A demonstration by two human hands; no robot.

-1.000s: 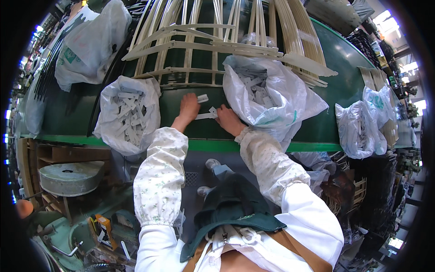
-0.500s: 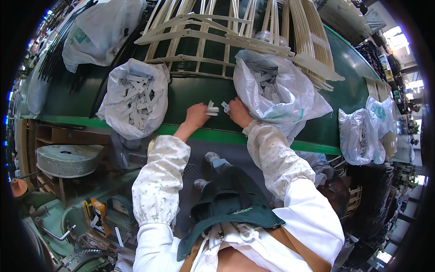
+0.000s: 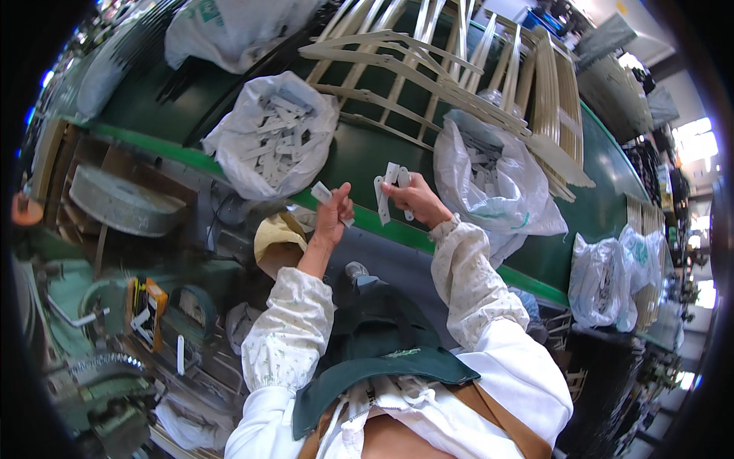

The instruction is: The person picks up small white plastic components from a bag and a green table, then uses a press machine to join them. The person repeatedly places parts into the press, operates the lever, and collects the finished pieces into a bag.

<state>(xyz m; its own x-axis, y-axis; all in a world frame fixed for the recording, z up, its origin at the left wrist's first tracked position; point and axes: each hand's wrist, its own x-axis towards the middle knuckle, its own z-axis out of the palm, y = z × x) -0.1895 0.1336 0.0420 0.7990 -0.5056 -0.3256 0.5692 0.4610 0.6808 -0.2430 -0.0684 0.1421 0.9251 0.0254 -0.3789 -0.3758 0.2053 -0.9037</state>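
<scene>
Above the green table (image 3: pixel 359 157), near its front edge, the left hand (image 3: pixel 334 216) pinches one small white flat piece (image 3: pixel 323 193), and the right hand (image 3: pixel 417 200) clamps several white strips (image 3: pixel 388 191). An open plastic bag of pieces (image 3: pixel 271 138) sits left, another bag (image 3: pixel 493 180) right, pale slatted frames (image 3: pixel 451 84) behind. Bare table shows between the bags.
</scene>
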